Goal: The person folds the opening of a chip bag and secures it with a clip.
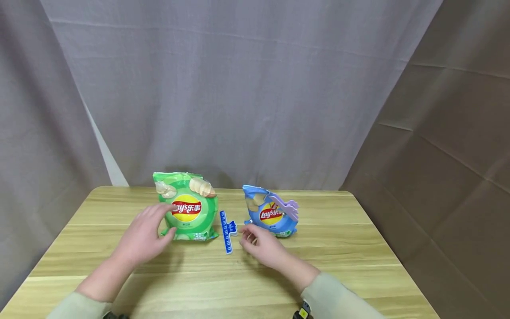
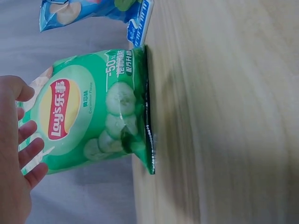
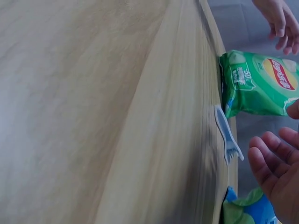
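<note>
A green chip bag (image 1: 194,226) stands upright on the table, with my left hand (image 1: 145,232) in front of its left side. That hand's fingers are spread and hold nothing; in the left wrist view the green bag (image 2: 98,84) shows beyond them. A blue-and-white bag clip (image 1: 227,235) lies to the right of the green bag. My right hand (image 1: 263,248) hovers beside the clip, fingers loosely bent, with nothing in them. Behind it stands a smaller blue chip bag (image 1: 255,201), with a purple clip (image 1: 284,206) across its upper right corner.
All of these things are on a light wooden table (image 1: 207,283). Grey curtains (image 1: 255,97) hang behind its far edge, and a brownish cloth wall (image 1: 446,177) rises on the right.
</note>
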